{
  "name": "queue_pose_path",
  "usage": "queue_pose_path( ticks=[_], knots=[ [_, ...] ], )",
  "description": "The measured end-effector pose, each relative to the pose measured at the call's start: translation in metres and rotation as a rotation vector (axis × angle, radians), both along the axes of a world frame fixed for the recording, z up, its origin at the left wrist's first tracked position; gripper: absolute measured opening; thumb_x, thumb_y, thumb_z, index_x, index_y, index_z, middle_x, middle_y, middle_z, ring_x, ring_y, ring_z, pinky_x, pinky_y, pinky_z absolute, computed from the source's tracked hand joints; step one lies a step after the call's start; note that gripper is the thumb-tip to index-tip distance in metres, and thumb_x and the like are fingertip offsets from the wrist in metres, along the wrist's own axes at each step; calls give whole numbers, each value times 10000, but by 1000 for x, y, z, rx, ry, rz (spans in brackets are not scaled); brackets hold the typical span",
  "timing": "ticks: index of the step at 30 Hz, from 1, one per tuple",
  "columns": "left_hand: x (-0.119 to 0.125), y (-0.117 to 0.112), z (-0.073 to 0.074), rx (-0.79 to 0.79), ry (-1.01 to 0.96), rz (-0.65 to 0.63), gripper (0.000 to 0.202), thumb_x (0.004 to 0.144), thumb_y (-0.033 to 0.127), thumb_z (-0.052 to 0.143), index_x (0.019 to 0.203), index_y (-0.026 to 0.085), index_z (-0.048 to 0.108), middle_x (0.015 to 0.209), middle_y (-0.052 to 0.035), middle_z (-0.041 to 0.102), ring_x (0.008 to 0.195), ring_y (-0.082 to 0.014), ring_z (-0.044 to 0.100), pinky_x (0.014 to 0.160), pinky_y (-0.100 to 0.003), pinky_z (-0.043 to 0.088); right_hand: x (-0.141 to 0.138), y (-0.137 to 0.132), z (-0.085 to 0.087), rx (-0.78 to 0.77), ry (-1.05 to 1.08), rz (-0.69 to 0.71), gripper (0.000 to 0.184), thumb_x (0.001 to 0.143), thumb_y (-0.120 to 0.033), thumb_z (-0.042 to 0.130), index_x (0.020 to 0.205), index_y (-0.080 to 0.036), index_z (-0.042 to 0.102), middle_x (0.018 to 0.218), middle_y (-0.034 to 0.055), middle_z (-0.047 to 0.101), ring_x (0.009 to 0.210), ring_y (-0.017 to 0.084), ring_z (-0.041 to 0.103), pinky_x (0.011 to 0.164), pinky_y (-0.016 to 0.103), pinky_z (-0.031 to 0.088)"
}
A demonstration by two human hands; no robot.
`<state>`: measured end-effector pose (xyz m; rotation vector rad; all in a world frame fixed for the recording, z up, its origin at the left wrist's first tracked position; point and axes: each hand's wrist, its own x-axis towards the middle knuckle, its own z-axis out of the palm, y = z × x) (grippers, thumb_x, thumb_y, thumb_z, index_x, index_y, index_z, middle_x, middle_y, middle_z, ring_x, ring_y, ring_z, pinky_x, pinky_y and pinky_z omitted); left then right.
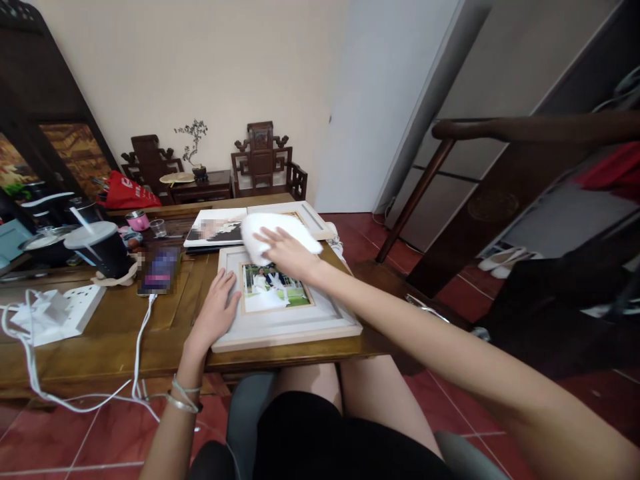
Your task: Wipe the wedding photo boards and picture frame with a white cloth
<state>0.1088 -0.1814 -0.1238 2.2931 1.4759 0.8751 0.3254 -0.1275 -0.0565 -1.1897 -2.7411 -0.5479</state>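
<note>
A pale wooden picture frame (290, 338) lies flat at the table's near edge, with an outdoor photo (287, 293) of people on grass inside its light mat. My left hand (215, 312) rests with outstretched fingers on the left side of this frame. Over the frame's far part, my right hand (287, 252) presses on a white cloth (301, 233), its fingers spread across it. The cloth covers the top of the photo area and part of a second pale frame (320, 223) behind. Left of that second frame lies a photo panel (215, 227).
On the wooden table (200, 320), a lidded cup with a straw (103, 250), a phone (159, 270) on a charging cable and a white power strip (80, 310) stand to the left. Loose cables hang over the front edge. A wooden chair arm (525, 130) is at right.
</note>
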Motion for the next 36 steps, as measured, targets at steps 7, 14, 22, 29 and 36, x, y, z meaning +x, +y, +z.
queue_pose_path(
  ticks=[7, 14, 22, 29, 36],
  knots=[
    [-2, 2, 2, -25, -21, -15, 477, 879, 379, 457, 1272, 128, 560, 1414, -143, 485, 1415, -269, 273, 1152, -466, 231, -51, 15, -4, -176, -61, 26, 326, 836, -12, 460, 1059, -106, 679, 1223, 186, 606, 1187, 243, 532, 1023, 379, 346],
    [-1, 2, 0, -18, -49, -8, 448, 868, 368, 475, 1240, 143, 585, 1400, -137, 502, 1405, -272, 297, 1141, -477, 251, 14, 16, 5, -259, -95, -150, 325, 801, -3, 480, 998, -120, 711, 1099, 172, 665, 988, 251, 636, 825, 315, 443],
    [-1, 1, -1, -20, -3, -7, 463, 895, 342, 420, 1281, 121, 548, 1429, -134, 470, 1423, -244, 254, 1155, -460, 225, 68, -20, 10, -295, -130, -321, 361, 778, 45, 407, 908, -104, 710, 978, 176, 682, 943, 239, 644, 734, 297, 442],
    [1, -1, 3, -8, -27, -7, 452, 891, 351, 437, 1257, 120, 571, 1412, -136, 489, 1420, -241, 263, 1155, -451, 230, 78, -110, 15, -469, -65, -167, 417, 648, 90, 424, 844, -151, 703, 988, 132, 687, 1047, 243, 610, 885, 324, 427],
    [1, -1, 3, -8, -36, -33, 439, 891, 373, 460, 1239, 136, 586, 1410, -142, 488, 1407, -261, 293, 1144, -461, 250, 93, -147, 46, -632, 74, -247, 391, 656, 43, 433, 802, -236, 664, 855, 56, 673, 767, 175, 624, 645, 240, 450]
  ],
)
